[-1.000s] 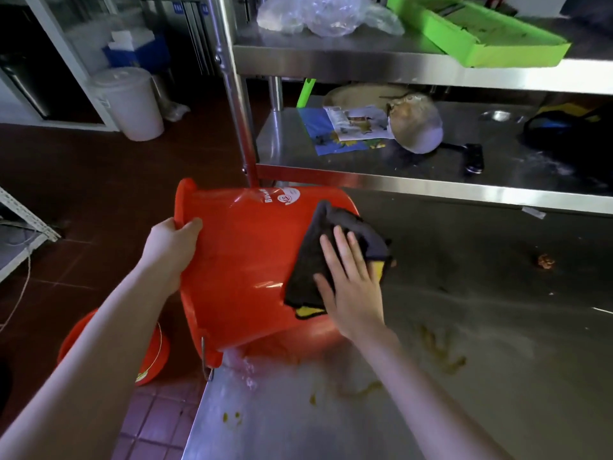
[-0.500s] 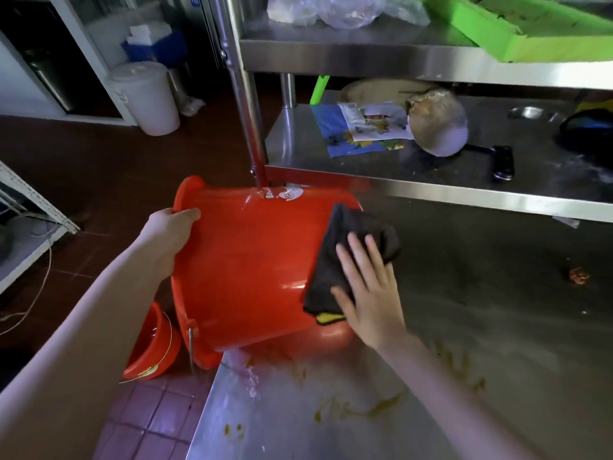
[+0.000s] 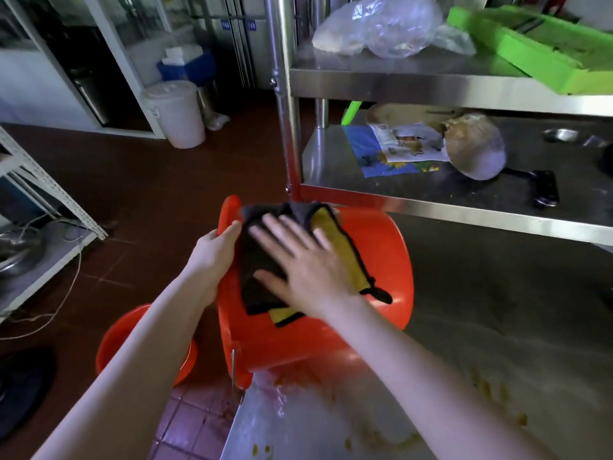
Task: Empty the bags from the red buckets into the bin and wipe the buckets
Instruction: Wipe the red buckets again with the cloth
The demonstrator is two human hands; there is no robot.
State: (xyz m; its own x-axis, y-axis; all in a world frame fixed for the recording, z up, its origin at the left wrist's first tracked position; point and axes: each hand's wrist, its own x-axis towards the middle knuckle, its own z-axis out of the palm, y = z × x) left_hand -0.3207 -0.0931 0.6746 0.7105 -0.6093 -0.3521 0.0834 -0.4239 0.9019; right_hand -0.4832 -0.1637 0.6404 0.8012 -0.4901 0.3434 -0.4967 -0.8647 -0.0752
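Observation:
A red bucket (image 3: pixel 381 260) lies on its side at the left end of the steel table (image 3: pixel 481 343), its rim toward the left. My left hand (image 3: pixel 212 250) grips that rim near the top. My right hand (image 3: pixel 308 260) presses flat, fingers spread, on a black and yellow cloth (image 3: pixel 335 240) spread over the bucket's upper side close to the rim. A second red bucket (image 3: pixel 114 336) stands on the floor below, mostly hidden by my left forearm.
Yellowish smears and crumbs dirty the table near the front. A steel shelf (image 3: pixel 464 207) rises behind the bucket with papers, a pan and a knife; above are a plastic bag (image 3: pixel 381 24) and green tray (image 3: pixel 530 44). A white lidded bin (image 3: pixel 175 111) stands far left.
My right hand has slid the cloth from the bucket's base end leftward to the upper side near the rim. The left hand stays on the rim.

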